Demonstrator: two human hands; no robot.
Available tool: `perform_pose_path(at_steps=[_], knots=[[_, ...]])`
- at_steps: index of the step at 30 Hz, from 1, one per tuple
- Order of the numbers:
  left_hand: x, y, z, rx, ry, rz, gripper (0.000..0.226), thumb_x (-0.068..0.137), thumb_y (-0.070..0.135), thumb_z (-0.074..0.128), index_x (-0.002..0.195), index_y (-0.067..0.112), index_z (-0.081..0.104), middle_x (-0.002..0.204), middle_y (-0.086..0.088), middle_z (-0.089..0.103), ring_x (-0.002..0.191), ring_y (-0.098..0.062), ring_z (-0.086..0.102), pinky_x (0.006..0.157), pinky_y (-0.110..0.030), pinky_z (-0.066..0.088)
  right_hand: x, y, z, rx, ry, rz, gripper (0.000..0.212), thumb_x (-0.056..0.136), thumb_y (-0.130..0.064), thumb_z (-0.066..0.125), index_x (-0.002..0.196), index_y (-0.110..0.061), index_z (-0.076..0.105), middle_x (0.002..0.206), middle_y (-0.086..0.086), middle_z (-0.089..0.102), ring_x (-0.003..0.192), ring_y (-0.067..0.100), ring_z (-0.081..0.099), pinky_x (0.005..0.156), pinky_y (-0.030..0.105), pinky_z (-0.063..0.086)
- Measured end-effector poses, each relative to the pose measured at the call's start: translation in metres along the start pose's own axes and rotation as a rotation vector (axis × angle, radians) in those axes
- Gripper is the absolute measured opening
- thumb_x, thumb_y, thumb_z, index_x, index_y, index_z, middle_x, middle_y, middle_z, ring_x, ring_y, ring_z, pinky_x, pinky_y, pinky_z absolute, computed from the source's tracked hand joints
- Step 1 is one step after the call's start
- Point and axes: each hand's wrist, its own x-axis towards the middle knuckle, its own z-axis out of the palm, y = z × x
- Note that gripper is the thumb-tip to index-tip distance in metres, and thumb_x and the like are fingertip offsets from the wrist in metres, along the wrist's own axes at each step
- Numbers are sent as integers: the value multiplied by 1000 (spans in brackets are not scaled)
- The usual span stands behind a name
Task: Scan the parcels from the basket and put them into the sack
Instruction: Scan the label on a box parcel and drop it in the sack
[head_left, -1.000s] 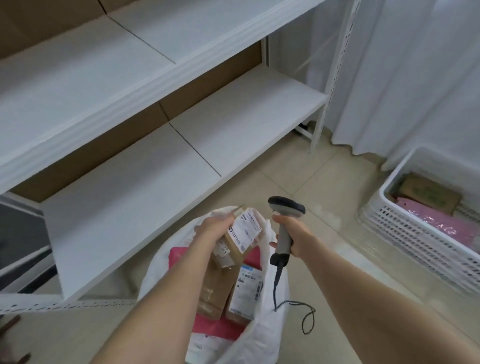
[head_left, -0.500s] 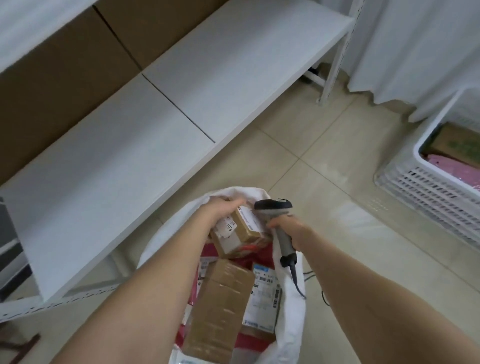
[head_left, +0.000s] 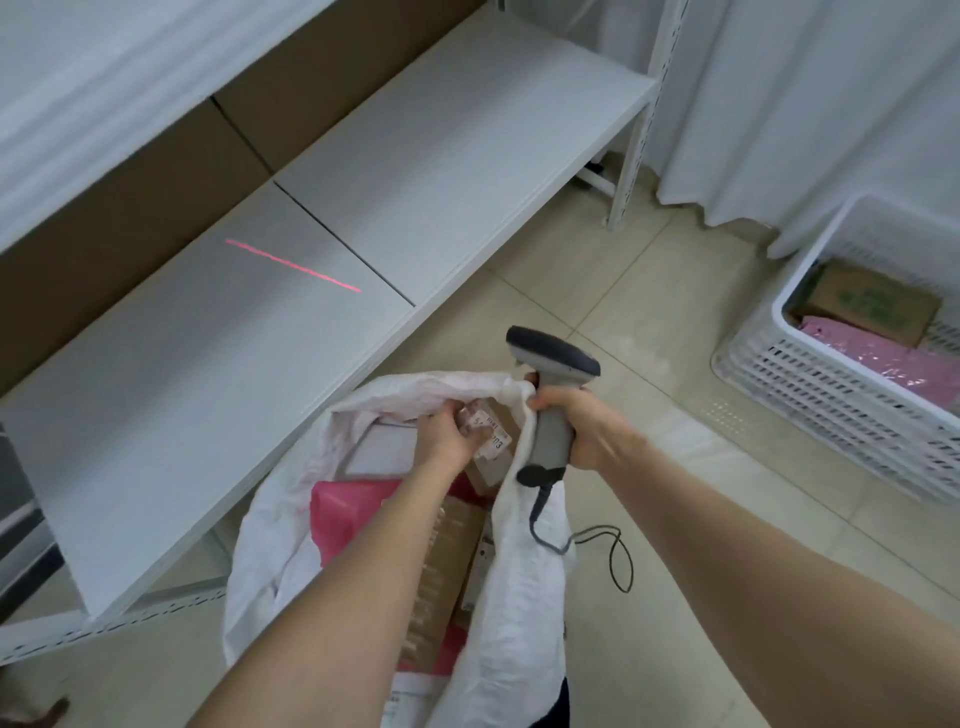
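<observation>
Since half a second ago my left hand (head_left: 447, 431) has taken the small parcel (head_left: 491, 441) lower, down inside the mouth of the sack (head_left: 519, 571). My right hand (head_left: 576, 426) has come across to the sack's rim with the scanner (head_left: 550, 364), and a red scan line (head_left: 293, 265) now lies on the lower shelf (head_left: 441, 156) at the left middle of the frame.

My left hand's fingers are curled round the small parcel, which sits label up just under the far rim of the sack. My right hand's fingers are wrapped round the scanner's grey grip, with a bunch of the white rim caught against it. The scanner's dark head points toward the upper left, and its cable (head_left: 618, 556) loops onto the floor (head_left: 675, 597) just beside the sack.

Inside the sack I can see a pink mailer (head_left: 348, 514), a long brown carton (head_left: 441, 571) partly under my left forearm, and a white packet (head_left: 379, 452) beyond them, all packed together.

At the right edge a white slatted basket (head_left: 810, 415) stands on the floor, well apart from the sack. It holds a brown box (head_left: 872, 306) with green print and a pink bag (head_left: 883, 358) lying against it.

Beige tiles cover the floor, white shelving backed with brown board fills the upper left, and a white curtain (head_left: 805, 104) hangs at the upper right
</observation>
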Motion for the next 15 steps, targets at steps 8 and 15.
perform_pose_path(at_steps=[8, 15], knots=[[-8, -4, 20, 423, -66, 203, 42, 95, 16, 47, 135, 28, 46, 145, -2, 38, 118, -27, 52, 89, -36, 47, 6, 15, 0, 46, 56, 14, 16, 81, 0, 63, 92, -11, 60, 90, 14, 63, 81, 27, 63, 68, 39, 56], [14, -13, 27, 705, -339, 114, 46, 95, 8, 44, 138, 24, 43, 129, -9, 54, 113, -27, 55, 95, -39, 48, 13, 21, 9, -8, 11, 54, 23, 80, -3, 65, 102, -7, 59, 92, 17, 63, 81, 28, 63, 69, 40, 58]])
